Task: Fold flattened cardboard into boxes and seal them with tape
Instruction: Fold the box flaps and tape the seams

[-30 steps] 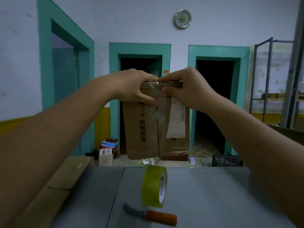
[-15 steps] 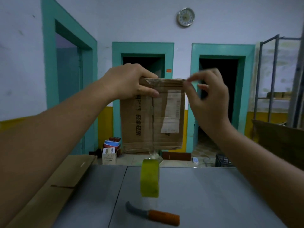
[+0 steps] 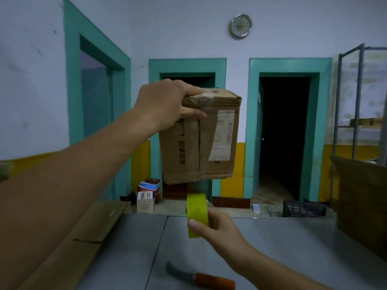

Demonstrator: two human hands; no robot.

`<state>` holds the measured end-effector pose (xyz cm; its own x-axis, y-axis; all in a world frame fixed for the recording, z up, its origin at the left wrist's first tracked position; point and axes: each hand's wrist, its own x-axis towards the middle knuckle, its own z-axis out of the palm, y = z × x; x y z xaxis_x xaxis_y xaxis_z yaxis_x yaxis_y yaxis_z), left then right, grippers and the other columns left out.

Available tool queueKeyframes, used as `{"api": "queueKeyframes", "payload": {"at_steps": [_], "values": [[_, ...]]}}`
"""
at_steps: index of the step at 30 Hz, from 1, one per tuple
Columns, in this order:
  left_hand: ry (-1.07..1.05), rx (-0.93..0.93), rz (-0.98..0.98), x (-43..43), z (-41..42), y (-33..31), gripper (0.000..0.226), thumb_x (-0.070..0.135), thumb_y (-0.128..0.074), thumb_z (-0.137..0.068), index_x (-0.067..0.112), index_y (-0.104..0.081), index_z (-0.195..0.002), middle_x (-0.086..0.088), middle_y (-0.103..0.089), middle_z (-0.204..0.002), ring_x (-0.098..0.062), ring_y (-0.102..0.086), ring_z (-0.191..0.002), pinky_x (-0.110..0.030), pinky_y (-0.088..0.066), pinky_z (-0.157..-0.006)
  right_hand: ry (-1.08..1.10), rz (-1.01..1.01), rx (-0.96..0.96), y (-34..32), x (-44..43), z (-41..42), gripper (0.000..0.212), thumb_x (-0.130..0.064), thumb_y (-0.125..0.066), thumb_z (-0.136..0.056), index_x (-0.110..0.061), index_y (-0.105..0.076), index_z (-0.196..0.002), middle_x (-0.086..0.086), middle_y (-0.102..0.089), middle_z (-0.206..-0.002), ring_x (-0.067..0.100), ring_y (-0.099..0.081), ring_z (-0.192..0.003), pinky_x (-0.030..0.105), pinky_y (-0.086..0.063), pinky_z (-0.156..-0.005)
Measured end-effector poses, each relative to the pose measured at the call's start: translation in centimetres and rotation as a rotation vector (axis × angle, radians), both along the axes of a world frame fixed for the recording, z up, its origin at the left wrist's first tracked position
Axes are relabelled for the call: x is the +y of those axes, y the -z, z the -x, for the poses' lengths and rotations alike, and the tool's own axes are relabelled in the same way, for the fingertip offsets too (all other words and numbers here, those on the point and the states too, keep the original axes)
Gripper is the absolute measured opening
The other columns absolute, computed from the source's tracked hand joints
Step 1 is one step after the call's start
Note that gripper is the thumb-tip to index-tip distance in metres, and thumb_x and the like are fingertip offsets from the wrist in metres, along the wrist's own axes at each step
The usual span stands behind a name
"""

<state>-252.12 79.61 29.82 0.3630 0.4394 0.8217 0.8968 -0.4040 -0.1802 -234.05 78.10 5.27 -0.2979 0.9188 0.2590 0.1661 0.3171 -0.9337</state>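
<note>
The box (image 3: 184,170) is brown, with black printed characters down its side and a pale label (image 3: 223,135). The tape (image 3: 196,210) is yellow-green, the knife (image 3: 215,281) has an orange handle and a grey blade, and the table (image 3: 293,248) is plain grey. The door frames (image 3: 253,122) are teal, and the wall (image 3: 188,28) is pale bluish white with a yellow band at its bottom.

The left hand (image 3: 165,105) is gripping the top corner of a brown cardboard box (image 3: 199,141), holding it up above the grey table (image 3: 293,248). Below it, the right hand (image 3: 217,229) is pinching a yellow-green tape roll (image 3: 196,214) standing on edge. An orange-handled knife (image 3: 201,279) is lying on the table nearer the camera.
</note>
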Motion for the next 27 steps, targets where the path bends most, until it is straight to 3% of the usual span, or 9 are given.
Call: {"api": "queueKeyframes", "payload": {"at_steps": [5,9,12,18,23,27], "values": [[-0.022,-0.017,-0.049,0.1,0.2,-0.1,0.071,0.088,-0.053,-0.080,0.061,-0.047,-0.146,0.008,-0.073,-0.117,-0.020,-0.063,-0.099,-0.038,-0.045,-0.075,-0.030,-0.028,-0.060,-0.5,-0.5,0.3,0.031,-0.042,-0.066,-0.096,-0.015,-0.068,-0.111,0.000,-0.080,-0.103,0.012,-0.075,-0.100,0.030,-0.059,-0.088],[-0.007,-0.040,-0.021,-0.2,0.5,-0.4,0.065,0.085,-0.057,-0.081,0.061,-0.052,-0.141,0.012,-0.071,-0.109,-0.013,-0.054,-0.090,-0.037,-0.043,-0.074,-0.056,-0.022,-0.041,-0.5,-0.8,0.0,0.032,-0.037,-0.062,-0.100,-0.006,-0.066,-0.109,0.007,-0.080,-0.098,0.019,-0.076,-0.097,0.033,-0.058,-0.093],[0.016,-0.061,0.016,-0.5,0.6,-0.5,0.060,0.085,-0.057,-0.080,0.063,-0.054,-0.136,0.014,-0.072,-0.113,-0.017,-0.060,-0.097,-0.040,-0.048,-0.078,-0.029,-0.039,-0.053,-0.7,-0.7,-0.3,0.031,-0.038,-0.062,-0.100,-0.008,-0.067,-0.106,0.007,-0.079,-0.096,0.020,-0.076,-0.095,0.043,-0.057,-0.099],[0.063,-0.094,0.033,-1.4,0.8,-0.8,0.055,0.083,-0.060,-0.082,0.062,-0.058,-0.132,0.016,-0.072,-0.120,-0.016,-0.062,-0.104,-0.042,-0.052,-0.082,0.042,-0.084,-0.069,-1.7,-0.4,-0.9,0.031,-0.038,-0.061,-0.100,-0.008,-0.068,-0.107,0.007,-0.079,-0.092,0.020,-0.077,-0.091,0.046,-0.059,-0.096],[0.069,-0.158,0.026,-0.9,1.8,-0.8,0.064,0.088,-0.058,-0.077,0.062,-0.056,-0.135,0.016,-0.072,-0.124,-0.020,-0.065,-0.110,-0.049,-0.055,-0.089,0.043,-0.145,-0.067,-2.1,-0.6,-1.5,0.042,-0.047,-0.061,-0.091,-0.009,-0.067,-0.107,0.009,-0.078,-0.091,0.022,-0.077,-0.088,0.042,-0.061,-0.090],[0.019,-0.134,0.008,0.1,2.4,-0.2,0.067,0.088,-0.056,-0.078,0.060,-0.055,-0.139,0.011,-0.073,-0.125,-0.021,-0.065,-0.104,-0.041,-0.052,-0.079,0.014,-0.102,-0.068,-1.4,-0.7,-1.7,0.038,-0.044,-0.064,-0.093,-0.008,-0.066,-0.107,0.010,-0.078,-0.091,0.024,-0.077,-0.087,0.041,-0.062,-0.087]]}}
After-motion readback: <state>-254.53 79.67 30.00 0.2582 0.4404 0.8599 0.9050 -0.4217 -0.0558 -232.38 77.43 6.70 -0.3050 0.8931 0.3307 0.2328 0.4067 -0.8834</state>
